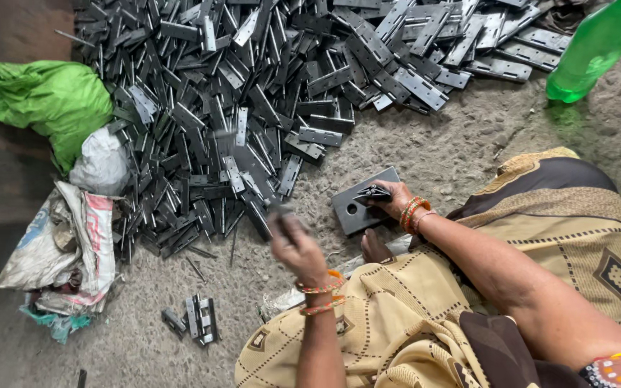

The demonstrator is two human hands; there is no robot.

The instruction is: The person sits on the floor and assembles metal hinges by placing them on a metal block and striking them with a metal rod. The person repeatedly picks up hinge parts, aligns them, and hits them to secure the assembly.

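The heap of grey metal hinges [253,108] lay ahead of the person and to their left, strips pointing every way, its near edge closest to the left hand [292,244]. That hand was blurred, fingers curled around a dark hinge piece [279,213] — how tightly, I could not tell. The right hand [395,201] lay further right, fingers closed on a dark hinge [372,192] pressed onto a flat grey metal block [357,208] on the gritty floor [454,144] — the block's long axis slanting away to the right. A green plastic bottle [594,47] lay well apart.
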